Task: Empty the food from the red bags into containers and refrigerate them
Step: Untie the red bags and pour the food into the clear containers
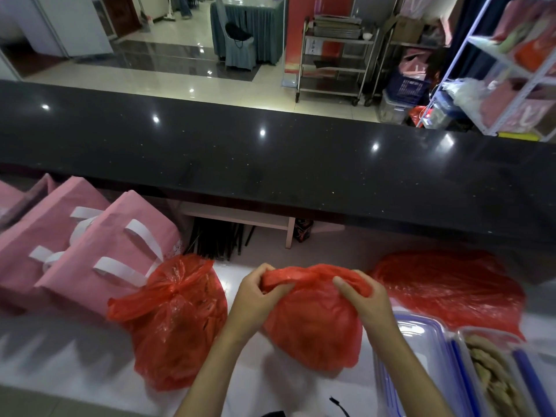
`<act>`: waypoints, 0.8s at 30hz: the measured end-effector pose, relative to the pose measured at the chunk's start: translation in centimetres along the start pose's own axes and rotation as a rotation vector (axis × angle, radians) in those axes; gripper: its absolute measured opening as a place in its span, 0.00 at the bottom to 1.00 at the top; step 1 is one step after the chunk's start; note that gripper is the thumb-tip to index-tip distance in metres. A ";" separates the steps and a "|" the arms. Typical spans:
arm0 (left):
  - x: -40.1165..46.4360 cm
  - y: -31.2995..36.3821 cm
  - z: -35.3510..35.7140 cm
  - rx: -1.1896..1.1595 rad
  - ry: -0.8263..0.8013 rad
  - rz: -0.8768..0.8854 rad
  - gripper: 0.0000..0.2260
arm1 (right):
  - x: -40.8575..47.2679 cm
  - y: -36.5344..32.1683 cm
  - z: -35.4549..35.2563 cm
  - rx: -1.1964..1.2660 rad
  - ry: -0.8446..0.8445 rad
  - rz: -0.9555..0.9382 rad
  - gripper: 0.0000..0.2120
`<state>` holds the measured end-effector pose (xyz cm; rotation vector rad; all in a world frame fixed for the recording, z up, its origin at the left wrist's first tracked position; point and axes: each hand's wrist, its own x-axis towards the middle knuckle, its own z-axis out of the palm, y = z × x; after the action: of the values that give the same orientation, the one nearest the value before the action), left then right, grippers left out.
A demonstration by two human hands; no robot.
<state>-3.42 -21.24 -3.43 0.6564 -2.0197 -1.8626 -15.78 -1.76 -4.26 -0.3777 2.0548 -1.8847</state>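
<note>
**At the near edge of the worktop, both hands on the middle red bag**

At the top of the middle red bag [313, 320], the fingers of the left hand [255, 293] are curled and pinch the gathered plastic on its left side, while the right hand [365, 296] grips the bunched plastic on the right, thumb pointing inward across the fold. The bag sits full and rounded on the white worktop [75, 356], close to the near edge, between the two forearms.

Just left of it, touching or nearly so, stands a second red bag [171, 323], knotted shut at the top. To the right, toward the back of the worktop, a third red bag [451, 287] lies spread out and flatter. Near the right front corner is a clear container [493, 374] with blue clips holding pale brown food; its exact kind cannot be told. Beside it, on the left, lies a clear lid with a blue rim [421, 356].

Along the left end of the worktop lean pink paper bags [120, 245] with white handles. Behind everything runs a raised black counter [270, 164].
</note>
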 end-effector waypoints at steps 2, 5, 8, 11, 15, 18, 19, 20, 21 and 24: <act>0.0 0.3 -0.2 -0.002 0.077 -0.001 0.11 | 0.2 -0.2 -0.2 0.120 0.080 0.027 0.08; -0.1 0.3 -0.6 -0.118 0.259 -0.096 0.12 | 0.7 -0.4 -1.8 0.382 0.297 0.121 0.06; -0.4 -0.1 -0.6 -0.170 0.298 -0.134 0.09 | 0.5 -0.2 -2.4 0.390 0.337 0.130 0.05; -1.2 0.1 0.0 -0.221 0.201 -0.170 0.07 | -0.4 0.0 -1.8 0.376 0.312 0.150 0.05; -2.4 -0.6 1.5 -0.148 -0.069 -0.145 0.34 | -1.6 -0.4 -0.6 0.227 0.161 0.077 0.08; -3.5 -0.6 3.9 -0.080 -0.208 -0.114 0.40 | -3.2 -1.6 1.1 0.116 -0.096 -0.005 0.09; -3.7 -0.5 4.6 -0.066 -0.207 -0.095 0.36 | -3.8 -1.9 1.5 0.084 -0.184 -0.009 0.10; -3.7 -0.4 5.1 -0.054 -0.172 -0.084 0.30 | -4.3 -2.2 1.8 0.051 -0.260 -0.010 0.12; -3.6 -0.3 5.3 -0.042 -0.123 -0.082 0.24 | -4.7 -2.5 1.8 0.030 -0.311 -0.007 0.15; -3.3 0.1 5.1 0.055 0.044 -0.039 0.15 | -5.3 -2.9 0.7 0.017 -0.246 -0.041 0.16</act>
<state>-3.33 -15.14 -3.62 0.7499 -2.0503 -1.8034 -10.77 -0.56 -1.10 -0.6188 1.8809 -1.7777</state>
